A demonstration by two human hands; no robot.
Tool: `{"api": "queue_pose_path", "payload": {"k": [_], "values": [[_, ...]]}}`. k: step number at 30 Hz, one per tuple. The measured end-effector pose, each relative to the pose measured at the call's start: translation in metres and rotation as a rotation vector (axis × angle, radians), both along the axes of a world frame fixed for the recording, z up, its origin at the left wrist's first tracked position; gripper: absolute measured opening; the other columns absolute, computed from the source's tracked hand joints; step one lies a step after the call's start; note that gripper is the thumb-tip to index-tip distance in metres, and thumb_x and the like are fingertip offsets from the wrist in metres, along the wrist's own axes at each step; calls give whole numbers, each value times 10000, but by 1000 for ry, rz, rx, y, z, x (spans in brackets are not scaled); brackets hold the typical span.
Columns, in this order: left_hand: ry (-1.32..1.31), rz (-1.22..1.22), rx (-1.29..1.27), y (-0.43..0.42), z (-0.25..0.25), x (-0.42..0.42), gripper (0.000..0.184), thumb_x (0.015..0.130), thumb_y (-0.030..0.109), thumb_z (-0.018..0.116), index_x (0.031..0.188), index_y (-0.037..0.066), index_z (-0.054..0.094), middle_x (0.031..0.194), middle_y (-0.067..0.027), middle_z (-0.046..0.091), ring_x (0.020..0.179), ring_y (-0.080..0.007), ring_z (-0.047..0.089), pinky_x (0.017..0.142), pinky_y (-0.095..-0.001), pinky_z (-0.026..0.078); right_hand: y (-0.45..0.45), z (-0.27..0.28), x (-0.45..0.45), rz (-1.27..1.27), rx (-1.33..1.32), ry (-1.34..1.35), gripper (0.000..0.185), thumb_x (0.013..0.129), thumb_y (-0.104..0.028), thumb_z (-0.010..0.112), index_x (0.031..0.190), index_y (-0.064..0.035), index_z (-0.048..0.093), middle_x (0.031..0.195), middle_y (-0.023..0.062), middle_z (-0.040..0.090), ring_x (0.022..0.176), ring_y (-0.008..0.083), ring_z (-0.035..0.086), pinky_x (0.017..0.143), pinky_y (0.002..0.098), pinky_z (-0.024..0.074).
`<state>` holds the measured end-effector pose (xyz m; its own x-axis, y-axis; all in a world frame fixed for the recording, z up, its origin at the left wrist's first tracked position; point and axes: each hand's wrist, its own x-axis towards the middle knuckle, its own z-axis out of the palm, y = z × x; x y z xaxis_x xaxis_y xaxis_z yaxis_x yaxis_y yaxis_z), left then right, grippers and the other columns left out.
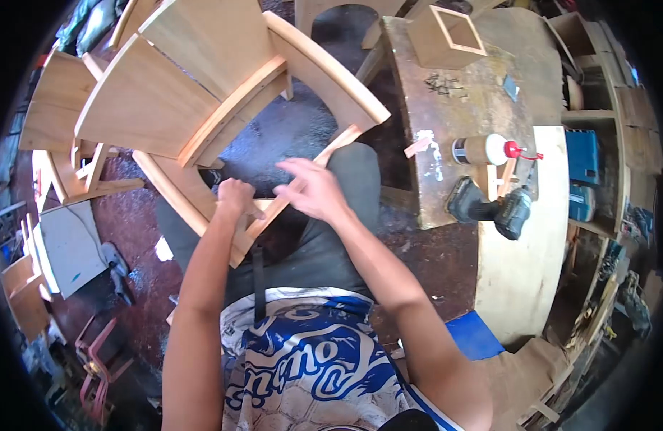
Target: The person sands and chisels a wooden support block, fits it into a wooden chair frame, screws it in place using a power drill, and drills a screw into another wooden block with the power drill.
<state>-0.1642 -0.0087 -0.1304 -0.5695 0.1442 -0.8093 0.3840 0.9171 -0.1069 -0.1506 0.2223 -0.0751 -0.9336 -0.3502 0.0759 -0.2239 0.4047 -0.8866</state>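
A curved wooden frame [227, 108] with broad plywood panels rests over my knees. One narrow wooden strip [274, 210] crosses its near end, running diagonally between the two side rails. My left hand [239, 197] is at the strip's left part, with its fingers curled downward; whatever it may hold is hidden. My right hand [313, 188] is over the strip's middle, its thumb and fingers spread apart, with nothing visible between them.
On the right, a worn workbench [453, 108] bears a glue bottle [482, 149], a cordless drill [489, 208], scattered screws [446, 86] and an open wooden box [446, 36]. More wooden frames [62, 108] stand at left. A pink clamp [94, 370] lies lower left.
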Motion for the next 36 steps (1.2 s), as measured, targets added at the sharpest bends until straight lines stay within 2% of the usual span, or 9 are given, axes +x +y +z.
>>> {"api": "queue_pose_path", "payload": {"k": [3, 6, 8, 17, 21, 26, 30, 33, 36], "values": [[12, 29, 36, -3, -2, 6, 840, 554, 809, 817, 1102, 173, 805, 1109, -58, 778, 1082, -230, 737, 888, -369, 592, 90, 6, 58, -857, -170, 185, 100, 889, -59, 753, 823, -44, 681, 782, 8, 639, 744, 125, 597, 683, 324, 504], [65, 93, 46, -5, -14, 12, 824, 570, 806, 814, 1087, 165, 807, 1093, -55, 780, 1058, -230, 744, 865, -380, 600, 206, -5, 97, -1507, -9, 426, 335, 822, -73, 822, 1036, -34, 567, 940, 18, 484, 808, 138, 445, 750, 319, 443], [77, 45, 61, -13, -24, 18, 818, 593, 807, 804, 1088, 155, 806, 1073, -45, 781, 1047, -221, 745, 859, -382, 602, 264, -1, 108, -1549, 47, 360, 646, 811, -90, 864, 1327, 60, 503, 1077, 86, 580, 942, 197, 550, 869, 355, 498], [111, 32, 107, -10, -14, 30, 742, 723, 794, 722, 1154, 192, 784, 1121, -34, 776, 1071, -229, 736, 857, -381, 578, 280, 28, 63, -1751, -232, 229, 331, 667, 50, 752, 977, 107, 649, 1039, 118, 694, 816, 238, 647, 756, 398, 573], [46, 120, 95, -8, -6, 26, 698, 709, 748, 773, 1140, 199, 790, 1128, -19, 771, 1081, -209, 730, 841, -370, 576, 278, 59, 146, -1399, -597, 327, 161, 758, 46, 670, 916, 18, 656, 828, 71, 651, 632, 195, 580, 628, 351, 531], [-3, 106, 77, -3, -15, 25, 742, 658, 740, 815, 1159, 194, 787, 1132, -7, 769, 1073, -212, 728, 843, -376, 573, 191, 151, 129, -745, -316, 14, 316, 798, -15, 721, 1105, 35, 660, 889, 92, 659, 775, 187, 616, 720, 341, 527], [16, 126, 11, 7, 8, 30, 793, 626, 720, 849, 1182, 160, 778, 1132, -21, 760, 1074, -252, 713, 866, -418, 556, 133, 167, 29, -421, 30, -443, 552, 706, -33, 796, 1239, 24, 660, 1159, 94, 704, 1021, 238, 667, 989, 392, 515], [73, 150, -55, 18, -15, 43, 831, 615, 670, 878, 1232, 129, 749, 1200, -65, 735, 1160, -297, 666, 932, -471, 509, 28, 147, -80, -63, 115, -571, 385, 676, -22, 760, 1046, 37, 675, 830, 96, 692, 642, 150, 629, 592, 307, 516], [82, 187, -91, 21, -13, 45, 860, 616, 636, 887, 1278, 113, 719, 1245, -91, 716, 1221, -309, 632, 991, -523, 454, -34, 79, -167, 341, 371, -813, 124, 678, -53, 764, 728, -12, 658, 585, 64, 599, 470, 151, 550, 475, 314, 437]]}}
